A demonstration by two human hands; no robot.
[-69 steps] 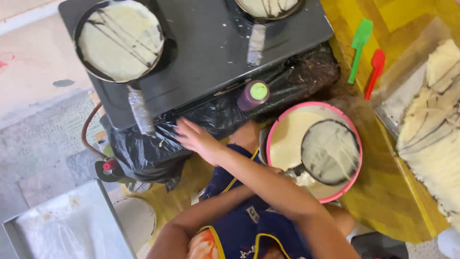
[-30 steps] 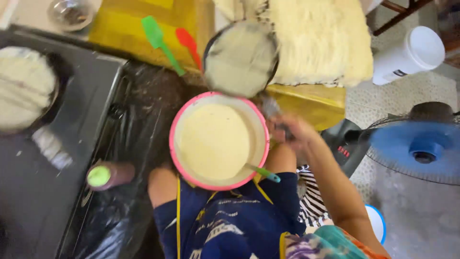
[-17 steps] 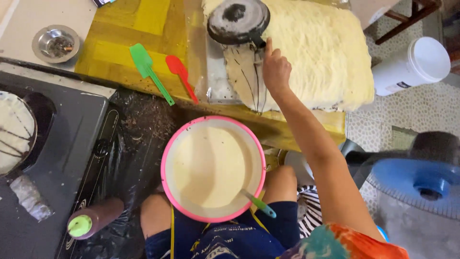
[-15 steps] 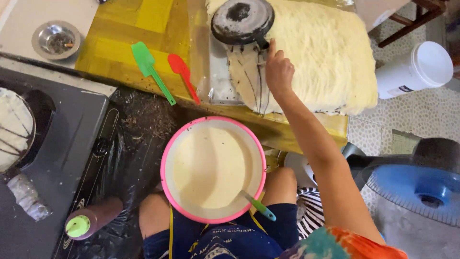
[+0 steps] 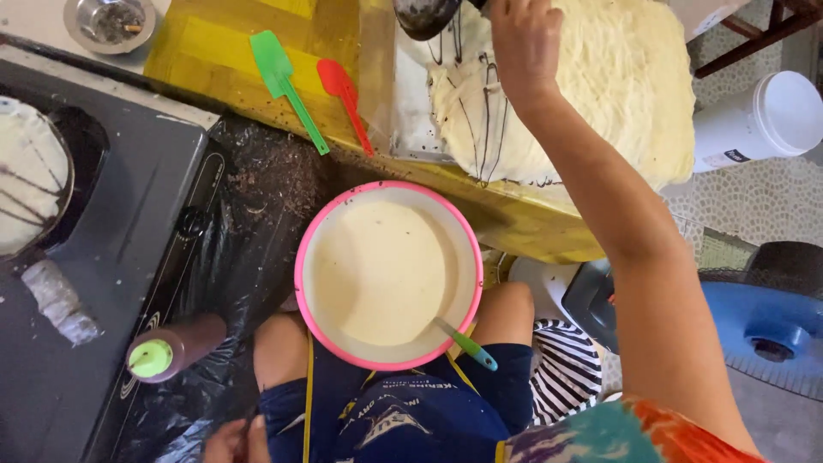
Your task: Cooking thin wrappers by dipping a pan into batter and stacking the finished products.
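Note:
My right hand [image 5: 521, 47] reaches up over a tall pile of pale crepes [image 5: 617, 94], fingers curled beside a dark pan [image 5: 424, 13] held upside down at the frame's top edge. Just under the pan lies a crepe streaked with dark lines [image 5: 476, 116]. Only the fingers of my left hand [image 5: 236, 441] show at the bottom edge, near my lap. A pink-rimmed bowl [image 5: 300, 283] of cream batter rests on my knees, with a teal-handled ladle [image 5: 467, 345] in it.
A green spatula [image 5: 287, 86] and a red spatula [image 5: 345, 93] lie on the yellow table [image 5: 219, 60]. On the left are a black stove [image 5: 120, 249], a pan with a crepe [image 5: 26, 171] and a brown squeeze bottle [image 5: 176, 347]. To the right stand a white bucket [image 5: 763, 120] and a blue fan [image 5: 763, 321].
My right hand carried the pan from beside the bowl to the crepe pile and turned it over. The streaked crepe now lies on the pile, and the pan has shifted up and left.

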